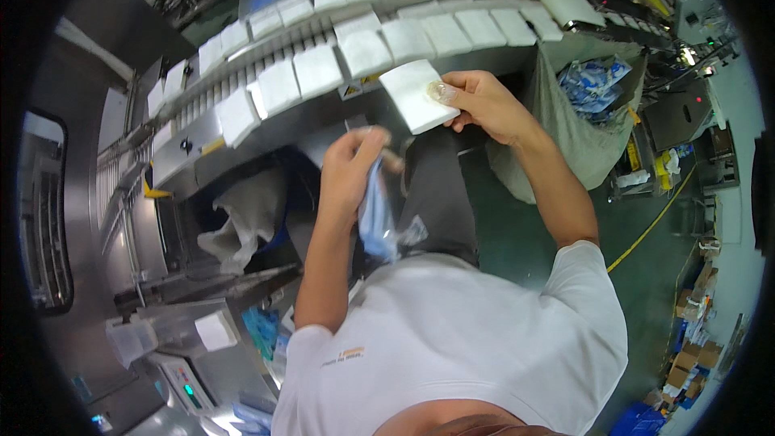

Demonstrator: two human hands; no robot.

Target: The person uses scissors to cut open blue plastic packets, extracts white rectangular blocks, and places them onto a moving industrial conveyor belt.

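Note:
My right hand (494,106) grips a white square pad (413,93), thumb on its upper face and fingers underneath. The pad looks like a flat stack of folded sheets, held slightly tilted above my lap, near the front edge of the conveyor. Closed and a little blurred, my left hand (345,168) holds a crumpled blue plastic wrapper (374,218), which hangs down in front of my shirt. Similar white pads (363,52) lie in two curved rows on the roller conveyor (300,42) beyond my hands. Some overhang its near edge.
A pale cloth sack (521,165) stands to the right, with blue-and-white plastic wrappers (593,85) in it. At left below the conveyor hangs a whitish bag (242,218). A scale with a green display (190,387) and a lone white pad (216,331) are at lower left.

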